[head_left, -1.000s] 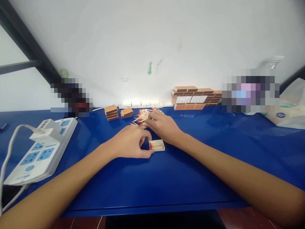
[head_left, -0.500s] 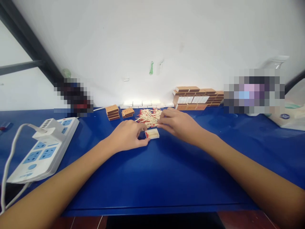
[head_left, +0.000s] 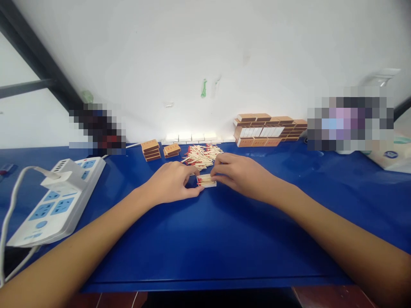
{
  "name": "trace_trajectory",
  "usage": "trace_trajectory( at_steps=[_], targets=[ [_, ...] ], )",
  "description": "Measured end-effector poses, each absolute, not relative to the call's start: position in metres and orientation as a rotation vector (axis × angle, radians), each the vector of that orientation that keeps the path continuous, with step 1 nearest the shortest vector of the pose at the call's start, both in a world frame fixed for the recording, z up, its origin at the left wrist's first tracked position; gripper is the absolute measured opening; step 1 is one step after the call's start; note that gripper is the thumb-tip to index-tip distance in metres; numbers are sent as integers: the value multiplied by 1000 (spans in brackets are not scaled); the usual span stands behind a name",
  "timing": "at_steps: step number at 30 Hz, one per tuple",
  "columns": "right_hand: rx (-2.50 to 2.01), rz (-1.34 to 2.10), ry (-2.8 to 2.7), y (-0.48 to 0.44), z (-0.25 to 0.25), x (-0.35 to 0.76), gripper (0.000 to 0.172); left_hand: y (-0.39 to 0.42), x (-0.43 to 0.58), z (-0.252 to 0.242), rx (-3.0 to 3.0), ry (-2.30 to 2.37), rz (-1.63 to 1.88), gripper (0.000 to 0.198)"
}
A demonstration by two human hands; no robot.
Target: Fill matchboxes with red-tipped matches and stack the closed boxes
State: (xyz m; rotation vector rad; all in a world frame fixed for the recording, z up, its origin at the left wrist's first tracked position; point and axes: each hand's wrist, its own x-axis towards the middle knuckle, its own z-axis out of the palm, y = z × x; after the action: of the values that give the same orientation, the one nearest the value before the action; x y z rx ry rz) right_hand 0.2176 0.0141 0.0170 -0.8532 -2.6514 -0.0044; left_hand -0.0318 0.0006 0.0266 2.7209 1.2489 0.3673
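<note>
A small white matchbox tray [head_left: 210, 185] lies on the blue table with red-tipped matches inside. My left hand [head_left: 171, 182] grips its left end between thumb and fingers. Over the tray's right end, my right hand [head_left: 236, 173] is closed in a pinch on matches [head_left: 207, 180], whose red heads point left. Just behind the tray spreads a loose pile of matches [head_left: 199, 156]. The fingertips of my right hand hide part of the tray's right side.
Behind the pile, white trays [head_left: 191, 138] line the wall. Brown matchboxes stand in a small stack [head_left: 150, 150], a lower stack [head_left: 172, 150] and a large stacked wall [head_left: 260, 142]. A power strip [head_left: 61, 209] with a cable lies left, a tissue pack [head_left: 390, 156] right.
My right hand has moved from the match pile down to the tray, bringing matches over it. My left hand stays on the tray's left end.
</note>
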Motion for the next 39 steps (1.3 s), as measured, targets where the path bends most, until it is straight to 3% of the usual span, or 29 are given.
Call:
trace_trajectory(
  at_steps=[26,35,39],
  targets=[
    [-837,178,-2633,1,16,205,17,-5,-28,28,2703,1170,411,22],
    [-889,623,-2601,-2,21,205,12,-6,-27,27,2718,1176,380,23],
    [-918,615,-2657,-3,23,205,17,-6,-28,26,2728,1159,368,23]
  ],
)
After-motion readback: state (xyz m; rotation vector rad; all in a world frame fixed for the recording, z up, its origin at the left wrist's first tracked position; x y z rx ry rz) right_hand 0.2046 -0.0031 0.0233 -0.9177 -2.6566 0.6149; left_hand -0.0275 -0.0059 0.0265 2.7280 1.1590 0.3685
